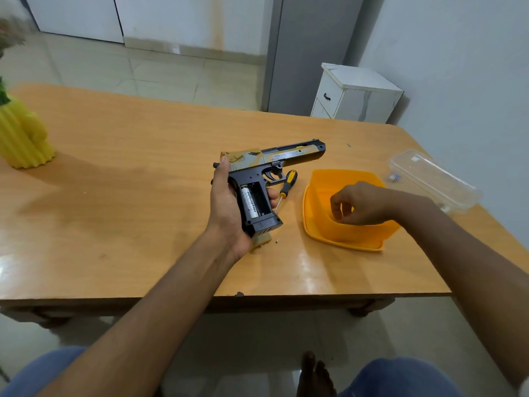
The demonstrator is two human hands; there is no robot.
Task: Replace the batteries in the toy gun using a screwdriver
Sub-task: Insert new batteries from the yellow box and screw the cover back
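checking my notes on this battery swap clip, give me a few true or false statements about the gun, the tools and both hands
1. The left hand holds the toy gun. True.
2. The battery bay is empty. False: one battery sits in it.
3. The screwdriver lies on the table. True.
4. The right hand holds the screwdriver. False: it is over the orange container.
5. The clear lid covers the container. False: it lies beside it.

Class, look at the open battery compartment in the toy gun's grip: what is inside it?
One white battery sits in the left slot of the toy gun, held by the left hand. The slot beside it looks empty. The far ends are shadowed.
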